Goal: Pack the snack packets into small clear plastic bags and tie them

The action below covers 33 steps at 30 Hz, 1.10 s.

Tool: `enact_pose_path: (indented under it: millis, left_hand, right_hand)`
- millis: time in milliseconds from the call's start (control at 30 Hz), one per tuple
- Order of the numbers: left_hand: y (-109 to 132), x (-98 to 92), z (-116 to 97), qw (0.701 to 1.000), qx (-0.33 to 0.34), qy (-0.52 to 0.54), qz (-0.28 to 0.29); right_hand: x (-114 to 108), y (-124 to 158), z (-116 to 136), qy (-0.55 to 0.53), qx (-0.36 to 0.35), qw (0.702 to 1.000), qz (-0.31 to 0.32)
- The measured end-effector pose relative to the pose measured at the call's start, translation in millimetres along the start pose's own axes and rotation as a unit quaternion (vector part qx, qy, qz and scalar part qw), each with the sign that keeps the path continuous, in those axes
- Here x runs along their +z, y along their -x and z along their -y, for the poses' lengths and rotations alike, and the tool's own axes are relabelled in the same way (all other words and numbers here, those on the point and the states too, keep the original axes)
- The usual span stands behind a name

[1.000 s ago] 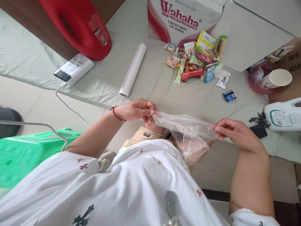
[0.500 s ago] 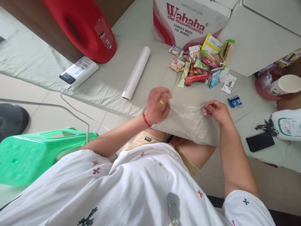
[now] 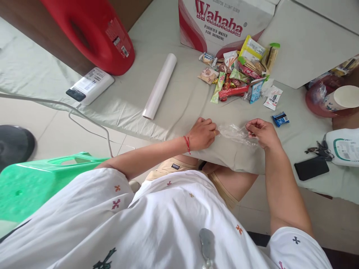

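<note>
A crumpled piece of clear plastic film [image 3: 235, 133] stretches between my two hands at the table's near edge. My left hand [image 3: 203, 133], with a ring and a red wrist string, pinches its left end. At the other end, the thumb and fingers of my right hand [image 3: 260, 131] are closed on the film. Beyond it lies a heap of wrapped snacks [image 3: 234, 92]. A small blue packet [image 3: 280, 119] sits apart from the heap, just past my right hand. To the left rests a white roll [image 3: 159, 86], which looks like plastic wrap.
A Wahaha carton [image 3: 218, 28] stands behind the snacks. On the left are a red jug [image 3: 112, 41] and a white power bank [image 3: 91, 86] with a cable. At right are a paper cup [image 3: 343, 98], keys [image 3: 319, 149], a black phone [image 3: 312, 168] and a white bottle [image 3: 343, 147]. A green stool [image 3: 30, 186] stands below.
My left hand has come down and to the right and now grips the film, which is drawn out sideways between both hands. My right hand has kept its hold. The view has shifted slightly.
</note>
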<state>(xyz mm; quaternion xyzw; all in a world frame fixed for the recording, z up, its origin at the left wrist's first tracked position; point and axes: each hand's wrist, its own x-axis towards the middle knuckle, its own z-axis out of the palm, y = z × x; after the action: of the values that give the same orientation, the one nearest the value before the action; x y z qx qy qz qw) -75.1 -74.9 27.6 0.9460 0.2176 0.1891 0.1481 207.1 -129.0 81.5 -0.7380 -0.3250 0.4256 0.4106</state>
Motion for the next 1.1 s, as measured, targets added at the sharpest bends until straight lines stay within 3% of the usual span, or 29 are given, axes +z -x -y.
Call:
enact_pose_path:
  millis: [167, 300, 400, 567, 633, 700, 867, 1000, 1100]
  left_hand:
    - [-2.4, 8.2, 7.7, 0.999, -0.032, 0.020, 0.035]
    - [-0.7, 13.2, 13.1, 0.996, -0.027, 0.087, 0.004]
    - [0.6, 11.7, 9.8, 0.991, -0.038, 0.122, -0.033]
    - [-4.8, 10.4, -3.1, 0.976, -0.102, 0.167, -0.098]
    - [-8.1, 12.2, -7.7, 0.972, -0.123, 0.173, -0.104]
    - [-10.5, 14.4, -11.0, 0.973, -0.130, 0.171, -0.091]
    - [-10.6, 14.8, -14.8, 0.972, -0.145, 0.169, -0.078]
    - [-7.7, 10.4, -16.2, 0.968, -0.147, 0.188, -0.084]
    - [-7.8, 6.8, -17.5, 0.951, -0.178, 0.232, -0.102]
  right_hand:
    - [-9.9, -8.6, -8.6, -0.007, -0.022, 0.999, -0.025]
    - [-28.9, -1.5, -17.7, 0.062, -0.137, 0.976, -0.157]
    - [-35.8, 26.9, -20.6, 0.089, -0.225, 0.944, -0.225]
    - [-17.1, 81.1, -26.8, 0.052, -0.120, 0.975, -0.179]
    - [-4.7, 91.2, -31.6, 0.064, -0.088, 0.983, -0.150]
    - [5.0, 93.1, -35.8, 0.103, -0.101, 0.977, -0.159]
    - [13.0, 82.8, -32.9, 0.189, -0.259, 0.904, -0.282]
    - [20.9, 77.2, -16.5, 0.355, -0.405, 0.815, -0.215]
    - [29.3, 76.3, -10.1, 0.445, -0.407, 0.773, -0.196]
